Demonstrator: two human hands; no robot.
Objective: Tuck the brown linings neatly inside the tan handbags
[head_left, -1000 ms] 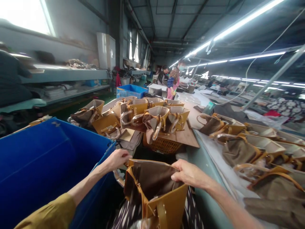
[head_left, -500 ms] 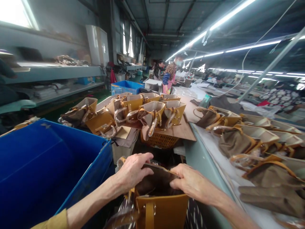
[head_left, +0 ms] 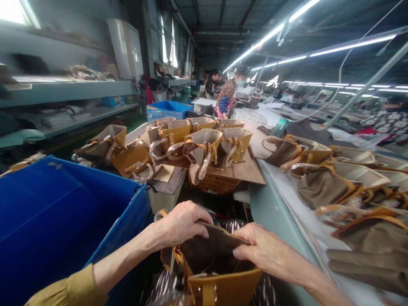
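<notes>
On my lap stands a handbag (head_left: 226,278) with mustard-yellow panels, its mouth facing up and a dark brown lining showing inside. My left hand (head_left: 186,223) pinches the far rim near its left end, thumb inside and fingers over the outer side. At the right end of that same rim, my right hand (head_left: 255,246) grips the edge between thumb and fingers. A handle of the bag, wrapped in clear plastic, shows dimly at its lower left. The bag's underside is out of view.
A large blue bin (head_left: 79,204) stands at my left. Ahead, several similar bags crowd a board (head_left: 251,172) above an orange basket (head_left: 218,183). More bags line the table (head_left: 277,204) on my right. Farther off, a co-worker (head_left: 227,95) stands beside the worktables.
The view has shifted slightly. Both hands keep hold of the far rim, and the bag's mouth shows a little more of the lining. The co-worker ahead has moved slightly.
</notes>
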